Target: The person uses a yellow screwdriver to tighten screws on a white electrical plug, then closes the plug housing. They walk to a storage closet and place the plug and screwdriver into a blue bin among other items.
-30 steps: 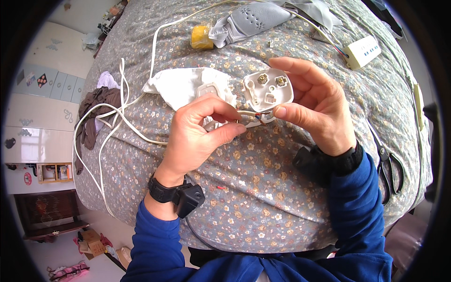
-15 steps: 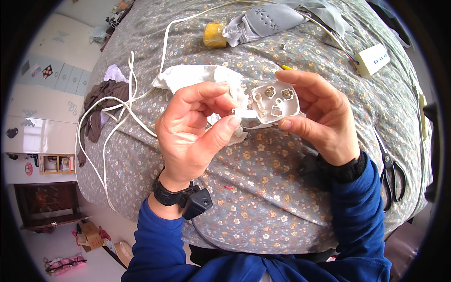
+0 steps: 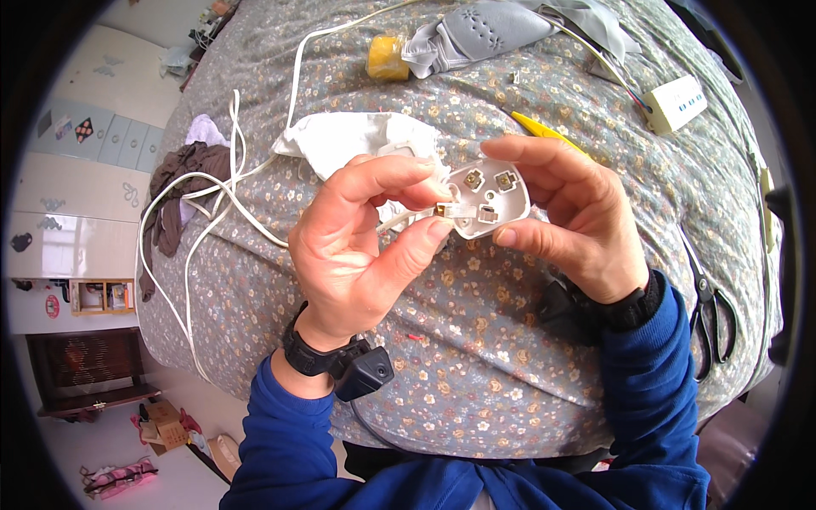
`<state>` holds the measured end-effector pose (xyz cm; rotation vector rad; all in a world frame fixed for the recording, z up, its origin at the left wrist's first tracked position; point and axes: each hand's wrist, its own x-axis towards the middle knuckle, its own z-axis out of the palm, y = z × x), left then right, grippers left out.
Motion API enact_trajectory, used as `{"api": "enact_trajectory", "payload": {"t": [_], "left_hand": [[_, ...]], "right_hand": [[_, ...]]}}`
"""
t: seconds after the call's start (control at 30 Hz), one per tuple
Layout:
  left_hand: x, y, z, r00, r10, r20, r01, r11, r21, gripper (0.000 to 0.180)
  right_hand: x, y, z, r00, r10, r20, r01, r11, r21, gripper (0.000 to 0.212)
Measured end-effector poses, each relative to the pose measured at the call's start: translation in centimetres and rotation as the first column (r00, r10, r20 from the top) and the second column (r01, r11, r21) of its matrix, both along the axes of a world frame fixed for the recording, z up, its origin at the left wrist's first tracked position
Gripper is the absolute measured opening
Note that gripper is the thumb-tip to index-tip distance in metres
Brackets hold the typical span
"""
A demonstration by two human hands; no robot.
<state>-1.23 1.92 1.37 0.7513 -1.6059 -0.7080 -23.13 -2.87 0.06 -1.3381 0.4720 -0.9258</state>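
Partly screened from view

The left hand [image 3: 350,238] pinches a small translucent piece [image 3: 460,210] with a brassy end; its grip covers part of it, and whether the piece touches the open white plug housing [image 3: 511,204] between the hands is unclear. The right hand [image 3: 588,217] grips the housing's right edge, partly hiding it. A white cable [image 3: 398,221] runs behind the left hand. On the far side, a yellow tool [image 3: 541,128] is half covered.

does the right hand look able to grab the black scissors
Probably not straight away: the right hand is holding the white plastic housing. The scissors lie uncovered beside the blue right sleeve, so an emptied hand likely could.
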Motion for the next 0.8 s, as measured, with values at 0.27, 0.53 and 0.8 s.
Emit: {"api": "enact_trajectory", "payload": {"t": [0.27, 0.53, 0.8], "left_hand": [[0.28, -0.3, 0.04, 0.994, 0.003, 0.108, 0.005, 0.997, -0.074, 0.036], [0.22, -0.3, 0.29, 0.992, 0.024, 0.126, -0.011, 0.995, -0.103, 0.032], [-0.16, 0.26, 0.75, 0.961, 0.16, 0.225, -0.128, 0.98, -0.15, 0.019]], "right_hand": [[0.11, 0.2, 0.23, 1.0, 0.009, -0.022, -0.008, 0.999, 0.04, 0.062], [0.17, 0.2, 0.07, 0.998, 0.037, 0.047, -0.039, 0.999, 0.037, 0.062], [0.25, 0.18, -0.18, 0.997, 0.048, 0.068, -0.049, 0.999, 0.017, 0.064]]}}
